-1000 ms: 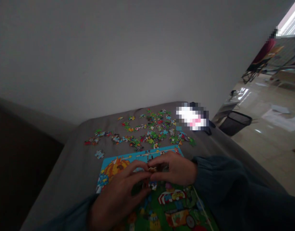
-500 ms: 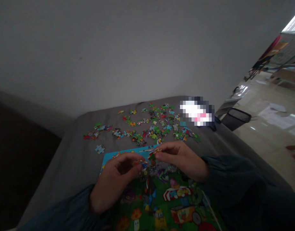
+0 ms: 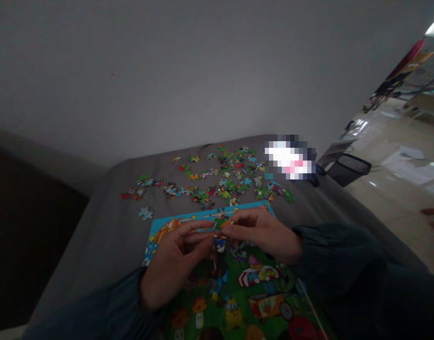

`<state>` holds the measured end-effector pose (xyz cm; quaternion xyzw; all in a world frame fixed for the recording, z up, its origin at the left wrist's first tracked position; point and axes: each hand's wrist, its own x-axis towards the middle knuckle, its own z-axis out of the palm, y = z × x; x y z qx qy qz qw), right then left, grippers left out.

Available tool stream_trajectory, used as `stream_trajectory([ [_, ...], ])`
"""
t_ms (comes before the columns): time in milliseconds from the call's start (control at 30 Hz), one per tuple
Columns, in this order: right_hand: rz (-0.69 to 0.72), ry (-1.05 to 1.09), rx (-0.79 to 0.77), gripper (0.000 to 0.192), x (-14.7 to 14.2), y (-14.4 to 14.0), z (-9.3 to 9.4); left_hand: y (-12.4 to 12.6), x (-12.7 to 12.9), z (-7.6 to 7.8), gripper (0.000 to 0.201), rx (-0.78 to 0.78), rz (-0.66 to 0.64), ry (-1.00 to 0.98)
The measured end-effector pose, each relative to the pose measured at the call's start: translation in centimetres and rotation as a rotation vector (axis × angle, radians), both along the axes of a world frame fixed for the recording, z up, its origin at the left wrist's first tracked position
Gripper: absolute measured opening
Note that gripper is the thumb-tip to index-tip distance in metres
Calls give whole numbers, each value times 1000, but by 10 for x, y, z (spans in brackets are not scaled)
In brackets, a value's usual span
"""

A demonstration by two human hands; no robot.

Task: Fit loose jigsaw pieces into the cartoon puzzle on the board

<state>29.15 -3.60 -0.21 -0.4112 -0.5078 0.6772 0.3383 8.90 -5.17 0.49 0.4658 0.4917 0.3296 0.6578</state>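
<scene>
Grey bed cover point(image 3: 107, 236), one puzzle board point(image 3: 252, 293), scattered loose pieces point(image 3: 224, 182) too many to count.
Left hand point(image 3: 174, 264) and right hand point(image 3: 262, 233) together pinch one small puzzle piece point(image 3: 220, 227).

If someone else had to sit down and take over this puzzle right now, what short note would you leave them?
Left hand: fingertips pinched on small colourful jigsaw pieces, held just above the picture.
Right hand: fingertips meet the left hand's at the same pieces; whether they are already joined is too dim to tell.
Colourful cartoon puzzle picture with a blue top edge: lies flat on the grey cloth surface, under both hands.
Scattered loose puzzle pieces: spread on the cloth beyond the picture, one pale blue piece apart at the left.
Done: cannot tell how much is placed.
Left: many loose pieces remain.
</scene>
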Motion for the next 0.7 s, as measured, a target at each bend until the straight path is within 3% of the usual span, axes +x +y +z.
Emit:
stream_trajectory([
  [267,76,3,-4,44,2,4,1,4,-2,3,53,-90,26,-60],
  [467,43,-67,70,39,4,6,0,3,-4,4,46,-108,19,-118],
  [700,16,-119,61,35,4,5,1,3,-6,-1,53,-109,-38,-77],
])
